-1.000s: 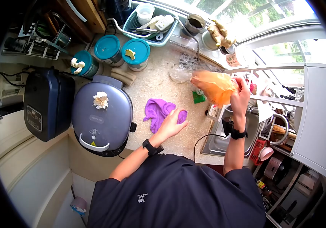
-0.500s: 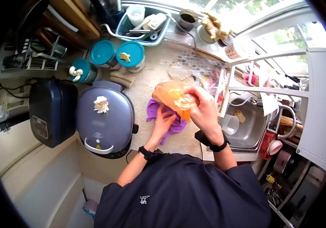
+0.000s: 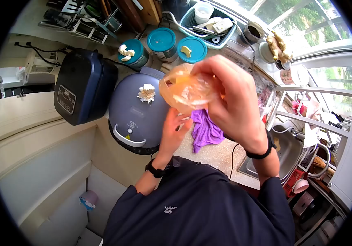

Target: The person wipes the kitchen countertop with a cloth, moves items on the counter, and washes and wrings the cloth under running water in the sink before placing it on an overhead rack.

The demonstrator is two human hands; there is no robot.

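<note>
My right hand (image 3: 235,96) is closed on a thin orange plastic bag (image 3: 180,92), raised above the counter and gaping at its left side. Just below the bag is my left hand (image 3: 174,131), its fingers apart and their tips close to the plastic; whether they touch it I cannot tell. A crumpled purple cloth (image 3: 208,133) lies on the counter under and behind my right hand. To the left of the bag, a whitish, papery clump like garlic skin (image 3: 146,93) sits on the lid of a round grey-blue electric appliance (image 3: 130,110).
Teal-lidded tubs (image 3: 161,39) stand at the back, garlic cloves (image 3: 126,52) on one. A dark rice cooker (image 3: 83,88) is at left. Behind are a basket of utensils (image 3: 221,43) and ginger (image 3: 278,47). A metal sink (image 3: 288,143) and white rack (image 3: 313,123) are at right.
My right hand has lifted the orange bag up towards me. My left hand has come off the purple cloth to below the bag. The view has turned, shifting the surroundings.
</note>
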